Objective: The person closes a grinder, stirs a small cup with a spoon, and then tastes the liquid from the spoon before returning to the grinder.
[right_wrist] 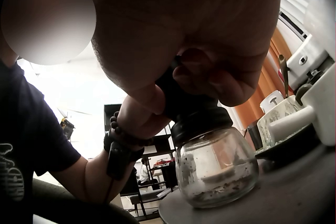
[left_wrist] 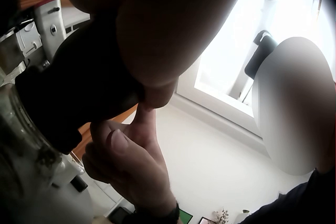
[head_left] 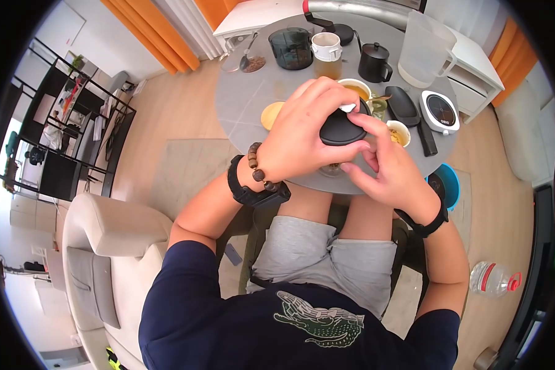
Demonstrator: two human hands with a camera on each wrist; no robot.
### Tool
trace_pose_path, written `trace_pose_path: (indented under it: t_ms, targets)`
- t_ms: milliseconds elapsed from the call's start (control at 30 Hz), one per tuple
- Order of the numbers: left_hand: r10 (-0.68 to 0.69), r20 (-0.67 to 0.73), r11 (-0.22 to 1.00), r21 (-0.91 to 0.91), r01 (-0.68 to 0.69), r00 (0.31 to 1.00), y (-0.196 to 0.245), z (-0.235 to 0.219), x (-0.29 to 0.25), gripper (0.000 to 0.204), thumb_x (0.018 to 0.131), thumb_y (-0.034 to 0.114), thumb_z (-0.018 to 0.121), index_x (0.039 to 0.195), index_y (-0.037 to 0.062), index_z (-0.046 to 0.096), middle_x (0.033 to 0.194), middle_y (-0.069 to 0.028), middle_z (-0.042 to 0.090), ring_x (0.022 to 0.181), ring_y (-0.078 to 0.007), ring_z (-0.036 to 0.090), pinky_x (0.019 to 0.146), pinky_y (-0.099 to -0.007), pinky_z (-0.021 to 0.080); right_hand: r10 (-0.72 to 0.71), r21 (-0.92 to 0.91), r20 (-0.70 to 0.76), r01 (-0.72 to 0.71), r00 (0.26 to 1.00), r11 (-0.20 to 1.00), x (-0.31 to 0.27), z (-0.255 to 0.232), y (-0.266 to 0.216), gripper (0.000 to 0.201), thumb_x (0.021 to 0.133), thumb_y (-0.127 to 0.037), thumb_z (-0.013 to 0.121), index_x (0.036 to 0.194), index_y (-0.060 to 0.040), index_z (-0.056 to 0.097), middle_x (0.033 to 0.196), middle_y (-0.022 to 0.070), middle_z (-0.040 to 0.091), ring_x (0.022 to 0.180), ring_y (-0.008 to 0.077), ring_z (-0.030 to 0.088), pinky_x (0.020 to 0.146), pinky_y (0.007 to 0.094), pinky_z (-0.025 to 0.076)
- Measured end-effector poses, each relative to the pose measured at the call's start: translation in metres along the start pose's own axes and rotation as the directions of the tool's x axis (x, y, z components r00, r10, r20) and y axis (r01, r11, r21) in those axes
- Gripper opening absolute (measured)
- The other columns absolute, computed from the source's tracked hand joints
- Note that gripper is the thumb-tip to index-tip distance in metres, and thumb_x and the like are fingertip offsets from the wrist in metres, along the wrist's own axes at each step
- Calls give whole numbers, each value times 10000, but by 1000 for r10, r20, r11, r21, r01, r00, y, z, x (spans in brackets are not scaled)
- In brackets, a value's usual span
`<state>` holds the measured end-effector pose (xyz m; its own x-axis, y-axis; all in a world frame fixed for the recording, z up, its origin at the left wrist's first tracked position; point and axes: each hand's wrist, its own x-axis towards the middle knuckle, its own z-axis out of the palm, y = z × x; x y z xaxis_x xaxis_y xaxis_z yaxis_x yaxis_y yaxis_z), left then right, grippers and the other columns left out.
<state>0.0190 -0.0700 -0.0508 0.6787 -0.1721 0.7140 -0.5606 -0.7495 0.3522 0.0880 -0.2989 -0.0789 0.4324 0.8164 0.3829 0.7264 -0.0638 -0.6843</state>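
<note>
Both hands are on a coffee grinder [head_left: 342, 132] with a round black top, held over the near edge of the table. My left hand [head_left: 308, 117] wraps around the top from the left, fingers over the far side and thumb along the near side. From the right, my right hand [head_left: 391, 169] grips the black upper part with curled fingers and thumb. Below, the clear glass jar [right_wrist: 218, 169] stands upright at the grey tabletop [right_wrist: 294, 192], with dark bits inside. Much of the black body is hidden by the hands.
Beyond the hands stand a black pot [head_left: 375, 63], a clear jug [head_left: 420, 55], a dark container [head_left: 290, 49] and a white-topped jar [head_left: 326, 46]. To the right lie a black tray [head_left: 402, 106], a white scale [head_left: 439, 111] and a white cup [head_left: 406, 137]. A blue bin [head_left: 451, 185] is below.
</note>
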Motion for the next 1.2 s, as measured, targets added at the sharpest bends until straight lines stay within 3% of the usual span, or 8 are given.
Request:
trace_pose_path:
  t_ms: [633, 1033, 1133, 1200]
  targets:
    - [3, 0, 999, -53, -3, 1000, -3, 0, -2, 533, 742, 275, 976, 1159, 93, 699, 1136, -89, 716, 1066, -336, 665, 972, -446, 531, -21, 12, 4, 21, 1000, 1000, -1, 4, -1, 837, 925, -100, 812, 1626, -86, 355, 1453, 115, 690, 673, 241, 656, 688, 383, 551]
    - [7, 5, 999, -35, -7, 1000, -3, -1, 0, 526, 739, 267, 978, 1147, 91, 695, 1155, -83, 724, 1083, -324, 672, 978, -439, 536, -45, 6, -14, 45, 999, 999, 0, 5, 0, 828, 930, -90, 801, 1622, -75, 347, 1503, 120, 666, 692, 257, 672, 709, 391, 560]
    - [32, 33, 999, -37, -31, 999, -4, -2, 1, 558, 742, 260, 975, 1211, 99, 720, 1180, -81, 730, 1104, -319, 678, 996, -434, 546, -56, 14, -29, 56, 998, 998, 0, 5, 1, 822, 931, -87, 799, 1621, -81, 351, 1495, 111, 667, 708, 257, 671, 715, 395, 561]
    - [91, -10, 994, -60, -91, 996, -1, -2, 5, 670, 739, 241, 979, 1350, 122, 731, 1208, -84, 735, 1132, -303, 683, 1009, -420, 559, -61, -3, -25, 61, 998, 998, 0, 6, 2, 814, 933, -89, 797, 1619, -85, 358, 1455, 110, 679, 716, 258, 670, 714, 399, 559]
